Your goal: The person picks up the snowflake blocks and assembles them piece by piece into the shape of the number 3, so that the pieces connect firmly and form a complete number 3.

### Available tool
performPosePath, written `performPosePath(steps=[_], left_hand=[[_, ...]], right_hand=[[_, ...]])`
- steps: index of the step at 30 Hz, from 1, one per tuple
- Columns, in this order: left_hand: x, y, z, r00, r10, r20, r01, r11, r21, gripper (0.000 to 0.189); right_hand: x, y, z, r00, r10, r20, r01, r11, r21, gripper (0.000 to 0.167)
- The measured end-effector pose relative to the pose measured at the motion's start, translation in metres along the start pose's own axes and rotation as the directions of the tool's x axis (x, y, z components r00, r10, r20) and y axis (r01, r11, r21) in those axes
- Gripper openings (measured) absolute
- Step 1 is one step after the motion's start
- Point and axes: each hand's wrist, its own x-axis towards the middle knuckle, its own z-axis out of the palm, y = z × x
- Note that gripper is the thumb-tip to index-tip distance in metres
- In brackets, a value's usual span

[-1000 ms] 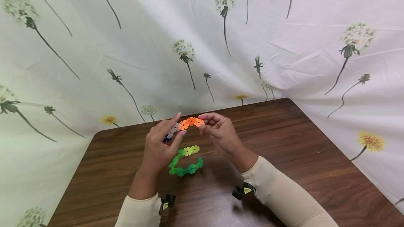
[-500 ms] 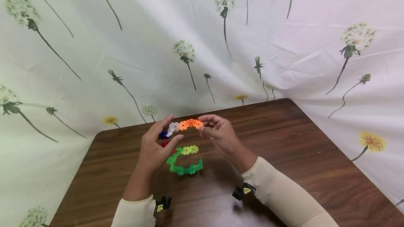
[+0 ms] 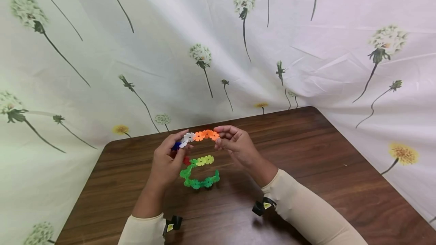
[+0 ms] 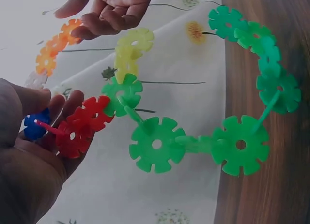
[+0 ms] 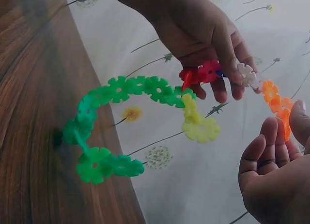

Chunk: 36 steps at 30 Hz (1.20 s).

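Note:
A chain of slotted, flower-shaped plastic discs hangs in the air between two hands. My left hand [image 3: 165, 160] grips it around the white discs [image 3: 188, 138] and blue disc [image 4: 35, 125], its thumb and fingers closed on them. Orange discs [image 3: 206, 134] form the other end, and my right hand [image 3: 237, 143] pinches the last of these. Red discs [image 4: 81, 127] lie against the left fingers in the left wrist view. From them runs a curved loop of green discs [image 4: 157, 144], with a short branch of yellow discs [image 5: 200, 129] at their join.
A dark wood-grain table [image 3: 299, 169] lies under both hands. Behind it hangs a pale cloth [image 3: 163, 63] printed with dandelions, reaching the table's back edge. Black wrist cameras [image 3: 260, 206] sit on both sleeves.
My left hand has shifted a little left along the chain, opened its thumb and fingers apart, then closed them around the white and blue discs. The right hand keeps its hold on the orange end.

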Motion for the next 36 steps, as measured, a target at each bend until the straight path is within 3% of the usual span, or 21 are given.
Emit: performPosePath(steps=[7, 16, 19, 22, 25, 32, 36], left_hand=[[-0.002, -0.001, 0.0, 0.999, -0.041, 0.004, 0.041, 0.999, -0.005, 0.037], [-0.003, -0.001, 0.001, 0.999, -0.039, -0.002, 0.039, 0.999, -0.027, 0.038], [-0.004, -0.001, 0.002, 0.999, -0.041, 0.0, 0.041, 0.999, -0.034, 0.038], [-0.005, -0.002, 0.001, 0.999, -0.037, -0.007, 0.037, 0.999, -0.037, 0.039], [-0.006, -0.004, 0.0, 0.999, -0.03, -0.017, 0.029, 0.999, -0.043, 0.04], [-0.006, -0.006, 0.001, 1.0, -0.012, -0.024, 0.009, 0.995, -0.099, 0.041], [-0.008, -0.008, 0.001, 0.998, -0.067, -0.014, 0.064, 0.986, -0.157, 0.045]], right_hand=[[-0.001, 0.005, -0.005, 0.998, 0.058, 0.033, -0.057, 0.997, -0.043, 0.052], [-0.007, 0.02, -0.01, 0.99, 0.138, 0.034, -0.129, 0.974, -0.188, 0.05], [-0.008, 0.026, -0.011, 0.987, 0.155, 0.048, -0.133, 0.944, -0.301, 0.045], [-0.01, 0.033, -0.011, 0.982, 0.175, 0.066, -0.129, 0.889, -0.439, 0.036], [-0.013, 0.038, -0.009, 0.981, 0.182, 0.073, -0.123, 0.86, -0.496, 0.025], [-0.018, 0.04, -0.007, 0.985, 0.163, 0.051, -0.126, 0.896, -0.426, 0.018], [-0.02, 0.042, -0.011, 0.989, 0.15, 0.014, -0.131, 0.902, -0.411, 0.019]])
